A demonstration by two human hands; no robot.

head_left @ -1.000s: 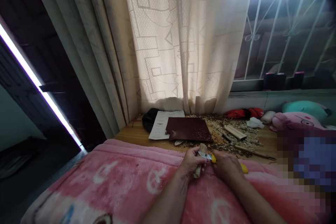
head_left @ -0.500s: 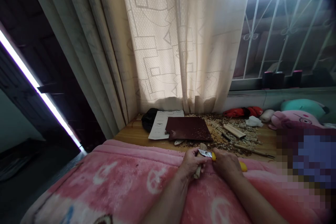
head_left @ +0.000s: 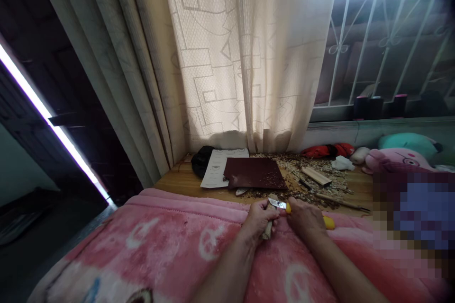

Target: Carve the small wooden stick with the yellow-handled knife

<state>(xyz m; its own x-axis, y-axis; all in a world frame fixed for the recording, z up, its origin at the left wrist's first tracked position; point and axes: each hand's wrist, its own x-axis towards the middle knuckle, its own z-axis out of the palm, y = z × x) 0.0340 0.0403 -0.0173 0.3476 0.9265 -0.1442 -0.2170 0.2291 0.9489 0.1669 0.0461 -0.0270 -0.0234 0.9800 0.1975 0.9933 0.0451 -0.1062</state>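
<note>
My left hand [head_left: 259, 221] is closed around a short piece of wood [head_left: 267, 232], which sticks out below the fingers and shows a little at the top. My right hand [head_left: 306, 220] grips a yellow-handled utility knife [head_left: 329, 222]; the handle's end shows beyond the fist. Its metal blade [head_left: 277, 203] points left and lies against the upper part of the wood, close to my left thumb. My palms hide the middle of the wood and most of the knife handle.
Wood shavings [head_left: 336, 177] litter the wooden tabletop [head_left: 185, 181]. On it lie a dark red board [head_left: 254, 173], a printed paper sheet [head_left: 212, 177], a black bag [head_left: 202, 162], a pale wood block [head_left: 316, 176] and a thin stick [head_left: 343, 202]. A pink blanket [head_left: 170, 241] covers the near side.
The knife blade and the top of the wood have shifted very slightly, with the blade tilting a little more downward to the right. Both hands keep their hold.
</note>
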